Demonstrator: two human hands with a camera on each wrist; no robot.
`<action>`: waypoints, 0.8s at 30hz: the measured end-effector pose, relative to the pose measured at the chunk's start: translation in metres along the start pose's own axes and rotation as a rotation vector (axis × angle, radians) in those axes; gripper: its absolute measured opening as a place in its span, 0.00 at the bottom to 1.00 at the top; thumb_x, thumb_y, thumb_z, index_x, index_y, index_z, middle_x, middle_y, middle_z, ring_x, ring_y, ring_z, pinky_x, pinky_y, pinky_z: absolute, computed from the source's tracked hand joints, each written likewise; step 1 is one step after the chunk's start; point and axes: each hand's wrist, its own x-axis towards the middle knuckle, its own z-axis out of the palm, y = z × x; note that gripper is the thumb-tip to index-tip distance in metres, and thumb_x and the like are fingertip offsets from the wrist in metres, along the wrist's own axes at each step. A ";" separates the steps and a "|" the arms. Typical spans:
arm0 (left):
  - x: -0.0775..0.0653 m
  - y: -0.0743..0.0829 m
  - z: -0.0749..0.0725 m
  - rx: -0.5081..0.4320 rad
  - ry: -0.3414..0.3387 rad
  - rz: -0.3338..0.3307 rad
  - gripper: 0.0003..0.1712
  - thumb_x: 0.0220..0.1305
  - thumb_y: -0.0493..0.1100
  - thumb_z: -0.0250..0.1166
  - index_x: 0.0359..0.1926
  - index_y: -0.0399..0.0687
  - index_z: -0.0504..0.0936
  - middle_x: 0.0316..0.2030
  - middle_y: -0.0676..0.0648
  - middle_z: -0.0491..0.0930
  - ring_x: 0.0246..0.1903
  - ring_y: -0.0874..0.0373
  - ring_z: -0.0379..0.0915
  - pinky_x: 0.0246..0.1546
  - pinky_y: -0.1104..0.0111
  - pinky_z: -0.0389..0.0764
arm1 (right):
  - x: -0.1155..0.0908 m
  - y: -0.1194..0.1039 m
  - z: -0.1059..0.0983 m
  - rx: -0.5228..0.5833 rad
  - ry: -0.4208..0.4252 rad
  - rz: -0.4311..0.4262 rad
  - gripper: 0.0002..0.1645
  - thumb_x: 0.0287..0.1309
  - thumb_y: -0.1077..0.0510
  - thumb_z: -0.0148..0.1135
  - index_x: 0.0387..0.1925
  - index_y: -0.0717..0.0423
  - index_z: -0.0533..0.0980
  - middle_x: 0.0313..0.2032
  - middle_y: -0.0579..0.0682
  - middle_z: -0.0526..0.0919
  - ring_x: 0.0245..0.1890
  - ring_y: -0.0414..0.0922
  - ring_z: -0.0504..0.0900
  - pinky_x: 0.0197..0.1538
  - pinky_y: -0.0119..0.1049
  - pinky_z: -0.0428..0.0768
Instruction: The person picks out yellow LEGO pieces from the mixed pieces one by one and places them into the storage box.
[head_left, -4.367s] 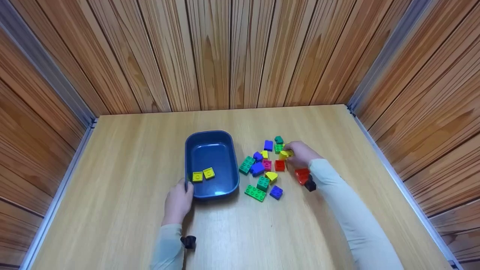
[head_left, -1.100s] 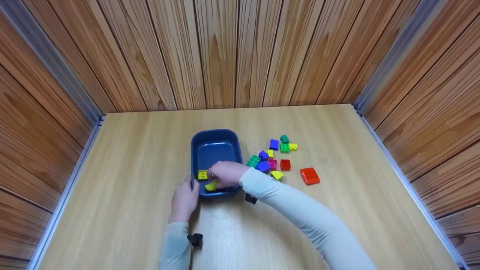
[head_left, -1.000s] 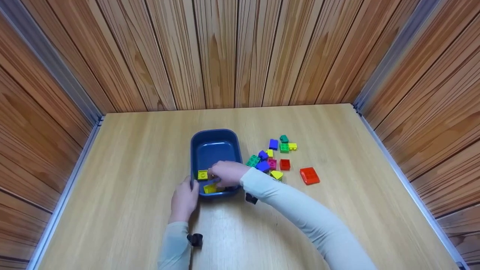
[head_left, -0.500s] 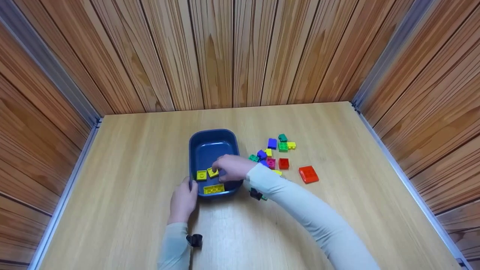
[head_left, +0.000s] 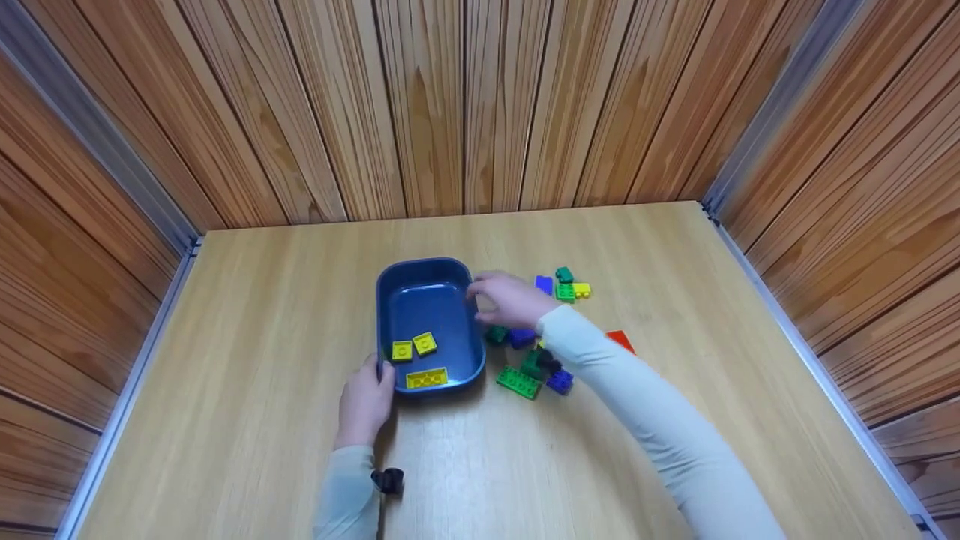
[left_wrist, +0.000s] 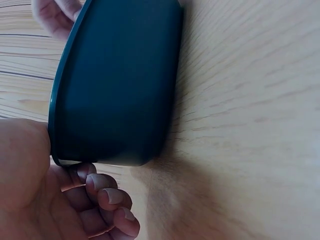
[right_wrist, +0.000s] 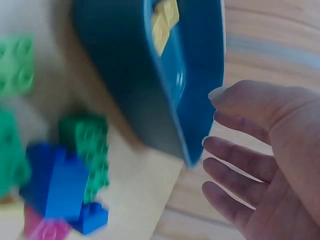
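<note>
My left hand (head_left: 364, 401) grips the near left rim of a dark blue plastic bin (head_left: 427, 304); the left wrist view shows the rim between the thumb side and the curled fingers (left_wrist: 112, 197). Inside the bin lie two small yellow bricks, one (head_left: 402, 350) beside the other (head_left: 424, 343), and a longer yellow brick (head_left: 426, 378) along the near wall. My right hand (head_left: 514, 300) hovers by the bin's right rim, over the pile of toy bricks. In the right wrist view its fingers (right_wrist: 237, 150) are loosely bent, apart, with nothing between them.
Right of the bin are loose bricks: a long green one (head_left: 517, 382), a blue one (head_left: 559, 381), a dark green one (head_left: 496, 334), and a green one (head_left: 565, 292) beside a yellow one (head_left: 582, 289). My right arm partly covers a red piece (head_left: 621, 340). Wood-panelled walls enclose the table (head_left: 262, 315).
My right hand carried the longer yellow brick from the pile into the bin, let it go, then moved out to the upper right. My left hand has stayed on the rim.
</note>
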 end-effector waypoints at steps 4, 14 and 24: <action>0.000 0.000 -0.001 -0.004 0.016 0.018 0.27 0.73 0.48 0.46 0.65 0.35 0.66 0.58 0.34 0.72 0.55 0.43 0.71 0.56 0.50 0.69 | -0.008 0.026 -0.007 0.004 0.028 0.059 0.20 0.59 0.51 0.64 0.52 0.52 0.78 0.53 0.51 0.76 0.53 0.47 0.75 0.56 0.43 0.72; -0.001 0.002 -0.002 0.016 0.033 0.003 0.26 0.72 0.48 0.47 0.64 0.39 0.68 0.42 0.39 0.77 0.41 0.48 0.71 0.48 0.55 0.74 | -0.035 0.082 -0.017 0.045 0.035 0.173 0.21 0.59 0.58 0.64 0.54 0.57 0.77 0.53 0.56 0.76 0.53 0.53 0.75 0.55 0.48 0.73; 0.000 0.000 0.002 -0.006 0.040 0.015 0.22 0.72 0.49 0.47 0.57 0.41 0.73 0.47 0.41 0.78 0.42 0.50 0.73 0.51 0.53 0.74 | -0.051 0.133 -0.013 0.102 0.037 0.286 0.21 0.57 0.62 0.63 0.54 0.59 0.76 0.53 0.58 0.76 0.54 0.56 0.73 0.58 0.52 0.70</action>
